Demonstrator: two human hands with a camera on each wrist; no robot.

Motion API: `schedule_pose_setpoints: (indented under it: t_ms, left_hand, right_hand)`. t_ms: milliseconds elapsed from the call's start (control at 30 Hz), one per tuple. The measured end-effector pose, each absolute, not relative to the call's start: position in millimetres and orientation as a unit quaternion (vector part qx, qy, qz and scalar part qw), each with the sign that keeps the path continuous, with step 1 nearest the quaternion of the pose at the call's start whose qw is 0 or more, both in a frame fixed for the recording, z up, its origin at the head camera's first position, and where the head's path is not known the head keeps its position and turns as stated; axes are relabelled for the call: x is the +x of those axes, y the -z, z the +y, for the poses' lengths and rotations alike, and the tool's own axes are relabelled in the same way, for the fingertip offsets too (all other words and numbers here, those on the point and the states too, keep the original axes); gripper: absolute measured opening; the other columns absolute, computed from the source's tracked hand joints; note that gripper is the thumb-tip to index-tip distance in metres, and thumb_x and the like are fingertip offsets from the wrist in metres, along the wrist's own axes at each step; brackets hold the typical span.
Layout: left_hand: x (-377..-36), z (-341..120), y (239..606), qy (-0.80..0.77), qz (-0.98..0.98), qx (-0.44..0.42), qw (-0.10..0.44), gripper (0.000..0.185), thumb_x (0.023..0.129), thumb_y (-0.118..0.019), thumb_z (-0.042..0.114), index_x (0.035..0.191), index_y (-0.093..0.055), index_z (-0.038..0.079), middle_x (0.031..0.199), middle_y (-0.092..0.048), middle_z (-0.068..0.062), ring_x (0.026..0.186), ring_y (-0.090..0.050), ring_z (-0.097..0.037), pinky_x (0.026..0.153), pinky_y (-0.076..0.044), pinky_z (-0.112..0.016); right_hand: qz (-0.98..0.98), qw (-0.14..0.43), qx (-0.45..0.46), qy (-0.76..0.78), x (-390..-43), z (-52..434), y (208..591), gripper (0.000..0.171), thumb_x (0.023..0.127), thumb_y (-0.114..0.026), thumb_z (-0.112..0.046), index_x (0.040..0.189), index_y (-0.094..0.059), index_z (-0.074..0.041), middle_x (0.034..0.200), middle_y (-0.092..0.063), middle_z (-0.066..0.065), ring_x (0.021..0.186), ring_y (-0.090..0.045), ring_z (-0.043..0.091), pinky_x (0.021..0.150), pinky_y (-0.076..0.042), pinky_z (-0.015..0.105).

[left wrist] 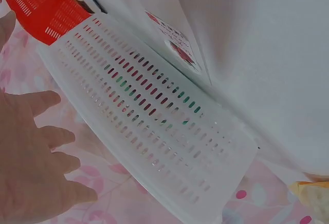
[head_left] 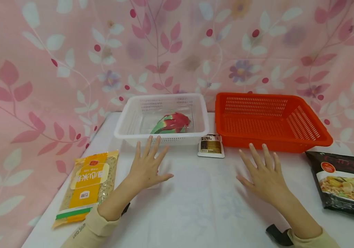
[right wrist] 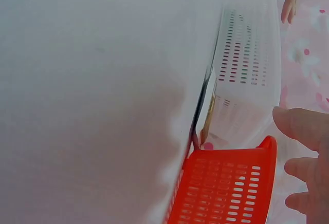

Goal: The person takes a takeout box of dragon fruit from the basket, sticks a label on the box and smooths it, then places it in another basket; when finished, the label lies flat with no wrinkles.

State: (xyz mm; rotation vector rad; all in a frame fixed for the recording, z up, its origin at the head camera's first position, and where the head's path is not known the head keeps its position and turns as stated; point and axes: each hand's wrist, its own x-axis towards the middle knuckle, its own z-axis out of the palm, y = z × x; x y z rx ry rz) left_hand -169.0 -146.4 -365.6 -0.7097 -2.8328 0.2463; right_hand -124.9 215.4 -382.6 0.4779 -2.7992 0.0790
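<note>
Both hands are held out over the white table with fingers spread, and neither holds anything. My left hand is before the white basket, its fingertips overlapping the front rim in the head view. Inside that basket lies a red and green item in clear plastic. Partly hidden beneath the left hand is a white packet with a red fruit picture. My right hand is in front of the red basket. Between the baskets' front corners sits a small white pouch with a brown label.
On the left, a yellow bag of rice noodles lies near the left forearm. A black noodle package lies at the right edge. Behind the baskets hangs a pink floral cloth.
</note>
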Motion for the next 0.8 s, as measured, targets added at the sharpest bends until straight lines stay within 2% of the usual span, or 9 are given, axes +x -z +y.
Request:
schedule_pose_setpoints:
  t_ms: [133,367,667,800]
  left_hand:
    - [-171.5,-146.2,365.0,-0.081,-0.962,-0.239,0.106,0.091,0.075,-0.045,0.074,0.146,-0.025,0.019,0.152,-0.004,-0.015,0.137,0.003,-0.035,0.103,-0.003,-0.061]
    - [-178.2,-146.4,359.4,-0.07,-0.962,-0.238,0.11,0.091,0.077,-0.047,0.072,0.146,-0.025,0.017,0.151,-0.011,-0.016,0.137,-0.006,-0.037,0.104,-0.007,-0.06]
    - [-187.1,-149.4,353.9,-0.047,-0.965,-0.236,0.103,0.089,0.078,-0.05,0.067,0.146,-0.026,0.015,0.148,-0.018,-0.021,0.135,-0.012,-0.039,0.103,-0.013,-0.06]
    - [-189.8,-150.8,352.2,-0.041,-0.967,-0.23,0.097,0.087,0.079,-0.05,0.066,0.146,-0.026,0.015,0.148,-0.018,-0.021,0.135,-0.014,-0.039,0.104,-0.012,-0.06]
  right_hand:
    - [-0.973,0.151,0.172,-0.033,-126.6,215.0,383.5,0.082,0.08,-0.061,-0.048,0.146,-0.022,-0.018,0.149,-0.013,0.017,0.134,0.004,0.042,0.104,0.009,0.057]
    - [-0.973,0.144,0.175,-0.043,-131.6,212.1,377.9,0.08,0.081,-0.06,-0.046,0.146,-0.021,-0.017,0.148,-0.013,0.02,0.134,0.004,0.043,0.104,0.004,0.058]
    - [-0.974,0.118,0.181,-0.066,-138.8,203.4,369.8,0.077,0.083,-0.061,-0.041,0.145,-0.024,-0.014,0.147,-0.015,0.023,0.133,-0.001,0.045,0.099,-0.013,0.064]
    - [-0.974,0.098,0.187,-0.077,-143.7,198.1,365.5,0.074,0.084,-0.061,-0.039,0.144,-0.027,-0.013,0.147,-0.016,0.023,0.133,-0.003,0.045,0.099,-0.014,0.063]
